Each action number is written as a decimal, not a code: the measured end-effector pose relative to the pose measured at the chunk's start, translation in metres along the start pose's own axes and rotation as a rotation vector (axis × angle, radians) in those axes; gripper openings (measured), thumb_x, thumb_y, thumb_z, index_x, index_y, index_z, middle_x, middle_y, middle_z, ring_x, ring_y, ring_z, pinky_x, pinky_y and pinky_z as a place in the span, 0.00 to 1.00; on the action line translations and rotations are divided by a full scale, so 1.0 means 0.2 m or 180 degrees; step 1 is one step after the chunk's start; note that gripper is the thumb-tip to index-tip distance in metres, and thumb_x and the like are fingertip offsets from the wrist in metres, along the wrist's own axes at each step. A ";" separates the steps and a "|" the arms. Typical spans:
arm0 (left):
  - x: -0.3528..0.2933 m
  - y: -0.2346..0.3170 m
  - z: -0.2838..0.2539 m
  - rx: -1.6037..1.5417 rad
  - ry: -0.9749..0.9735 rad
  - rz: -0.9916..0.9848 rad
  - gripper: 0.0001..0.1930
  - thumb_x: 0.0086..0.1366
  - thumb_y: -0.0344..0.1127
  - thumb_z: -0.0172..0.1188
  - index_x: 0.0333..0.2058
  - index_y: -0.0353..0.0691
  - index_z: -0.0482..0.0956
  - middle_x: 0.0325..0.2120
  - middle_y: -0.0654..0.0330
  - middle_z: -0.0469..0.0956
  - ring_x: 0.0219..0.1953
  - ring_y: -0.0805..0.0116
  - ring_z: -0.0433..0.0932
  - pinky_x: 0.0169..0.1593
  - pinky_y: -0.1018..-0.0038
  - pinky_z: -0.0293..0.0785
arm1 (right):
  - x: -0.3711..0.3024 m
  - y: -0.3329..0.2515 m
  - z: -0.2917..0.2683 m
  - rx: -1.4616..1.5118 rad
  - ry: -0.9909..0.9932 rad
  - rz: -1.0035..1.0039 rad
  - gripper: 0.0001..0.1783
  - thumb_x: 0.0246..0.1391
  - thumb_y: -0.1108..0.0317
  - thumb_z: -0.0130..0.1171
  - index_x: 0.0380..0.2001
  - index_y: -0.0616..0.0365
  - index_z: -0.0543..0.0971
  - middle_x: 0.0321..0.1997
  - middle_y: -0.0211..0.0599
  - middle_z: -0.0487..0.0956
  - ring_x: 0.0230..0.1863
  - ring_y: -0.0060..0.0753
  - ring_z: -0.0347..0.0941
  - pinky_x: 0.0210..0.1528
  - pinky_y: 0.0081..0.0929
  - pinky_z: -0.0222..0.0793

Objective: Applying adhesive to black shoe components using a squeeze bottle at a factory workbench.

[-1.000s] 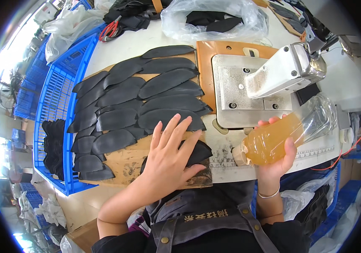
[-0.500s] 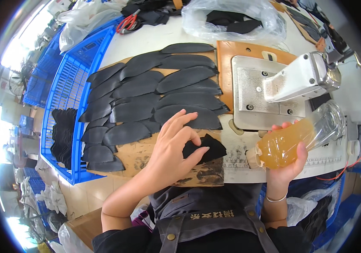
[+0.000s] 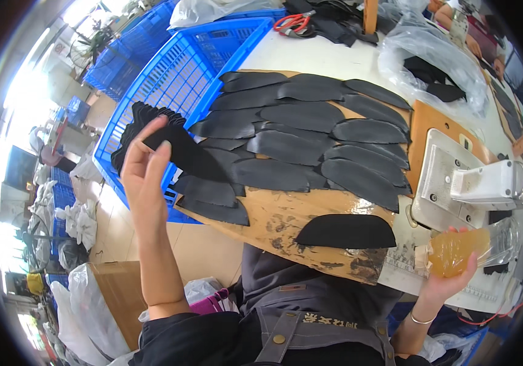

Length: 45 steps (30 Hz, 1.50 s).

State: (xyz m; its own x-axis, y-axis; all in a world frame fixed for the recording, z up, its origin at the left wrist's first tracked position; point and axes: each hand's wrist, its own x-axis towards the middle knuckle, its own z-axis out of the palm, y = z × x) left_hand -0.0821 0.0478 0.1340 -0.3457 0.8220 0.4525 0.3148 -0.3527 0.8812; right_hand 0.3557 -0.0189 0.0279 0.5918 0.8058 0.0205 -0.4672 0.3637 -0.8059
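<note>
My left hand (image 3: 145, 161) is at the left, over the rim of the blue basket, with thumb and index finger closed on a black half-moon fabric piece (image 3: 191, 152). That piece slants down over the leaf-shaped black pieces on the board. Behind my fingers a stack of wavy-edged black pieces (image 3: 151, 114) stands in the basket. My right hand (image 3: 454, 274) grips a clear plastic bottle (image 3: 457, 253) of amber liquid, tilted with its pale tip to the left. One black half-moon piece (image 3: 347, 232) lies flat on the tan board (image 3: 274, 213) near its front edge.
Overlapping rows of black pieces (image 3: 301, 114) cover the board's back part. The blue basket (image 3: 170, 73) adjoins it at left. A white machine arm (image 3: 487, 183) rises at right. Red-handled scissors (image 3: 292, 23) and a plastic bag (image 3: 396, 52) lie at the back.
My left hand has gone from the board's front to the basket at left and now holds a piece there. The black piece left at the front lies flat. The view has shifted left.
</note>
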 end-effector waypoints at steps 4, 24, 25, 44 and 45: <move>0.11 -0.06 -0.01 0.2333 0.0436 0.1391 0.08 0.53 0.25 0.61 0.23 0.39 0.68 0.49 0.51 0.72 0.50 0.60 0.71 0.53 0.69 0.63 | 0.01 0.00 0.00 -0.0110 0.0034 0.0010 0.29 0.56 0.55 0.43 0.56 0.61 0.61 0.52 0.45 0.69 0.52 0.44 0.67 0.54 0.40 0.64; -0.02 -0.41 0.09 0.2753 -0.0579 0.0775 0.25 0.51 0.42 0.67 0.43 0.37 0.68 0.52 0.48 0.66 0.58 0.49 0.61 0.58 0.60 0.57 | 0.03 0.00 -0.06 -0.0030 0.0050 0.0126 0.30 0.56 0.53 0.45 0.56 0.62 0.62 0.53 0.44 0.69 0.54 0.45 0.67 0.54 0.43 0.65; -0.03 -0.42 0.09 0.2918 -0.0418 0.1041 0.28 0.51 0.43 0.67 0.46 0.36 0.66 0.53 0.48 0.65 0.58 0.48 0.60 0.59 0.59 0.56 | 0.03 0.00 -0.06 -0.0038 0.0002 0.0122 0.29 0.56 0.54 0.45 0.56 0.62 0.62 0.52 0.44 0.69 0.54 0.45 0.67 0.54 0.43 0.65; -0.63 -0.33 0.33 0.1065 -0.1406 0.2760 0.10 0.46 0.26 0.60 0.31 0.33 0.79 0.33 0.55 0.77 0.37 0.61 0.78 0.42 0.68 0.77 | -0.29 0.11 0.77 -0.1946 -0.2972 -0.0628 0.43 0.42 0.54 0.65 0.56 0.56 0.52 0.45 0.45 0.67 0.47 0.42 0.67 0.53 0.43 0.63; -0.63 -0.34 0.32 0.1046 -0.1420 0.2744 0.09 0.48 0.26 0.60 0.31 0.34 0.79 0.33 0.54 0.77 0.39 0.61 0.78 0.43 0.68 0.77 | -0.29 0.13 0.78 -0.1965 -0.3004 -0.0619 0.43 0.42 0.54 0.65 0.56 0.56 0.52 0.45 0.45 0.67 0.47 0.42 0.67 0.53 0.43 0.63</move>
State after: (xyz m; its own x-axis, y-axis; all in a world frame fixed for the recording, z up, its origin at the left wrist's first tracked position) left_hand -0.0023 -0.0039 0.0087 0.4521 0.4620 0.7630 0.5506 -0.8175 0.1687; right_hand 0.2060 0.0166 0.0991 -0.2323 0.8854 0.4025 0.1349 0.4392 -0.8882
